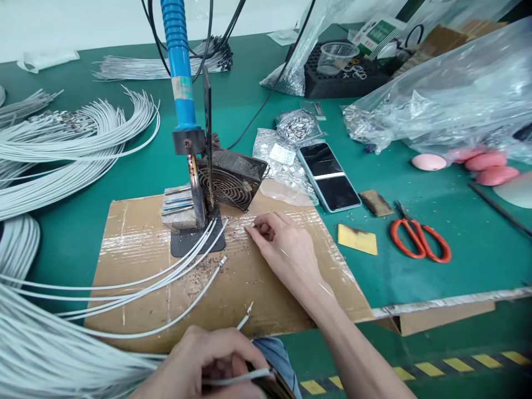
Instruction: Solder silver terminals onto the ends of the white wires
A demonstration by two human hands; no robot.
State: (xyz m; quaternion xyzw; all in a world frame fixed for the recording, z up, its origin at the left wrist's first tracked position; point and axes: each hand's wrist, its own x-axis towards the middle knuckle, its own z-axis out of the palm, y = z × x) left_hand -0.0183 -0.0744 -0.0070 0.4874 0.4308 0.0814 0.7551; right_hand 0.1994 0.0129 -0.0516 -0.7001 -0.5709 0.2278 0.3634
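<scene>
My left hand [211, 360], low at the front edge, is closed around a white cable [245, 377] whose end points right. Another white cable end with bare metal [245, 318] sticks up just beyond its fingers. Over the cardboard, my right hand [282, 238] pinches a small pale tip, apparently part of a thin wire [320, 285] that crosses my wrist. Left of that hand stands a blue-handled soldering iron [178, 61], held upright in a stand [178, 244] with its tip down. Several white cables [166, 277] reach toward the stand's base; one ends in a small metal terminal [223, 260].
Behind the iron is a dirty fan [233, 180]. Large bundles of white cables [62, 149] fill the left. To the right lie a phone [330, 177], a yellow sponge [357, 239], red-handled scissors [419, 238] and plastic bags [449, 94]. Cardboard [137, 244] covers the table's front.
</scene>
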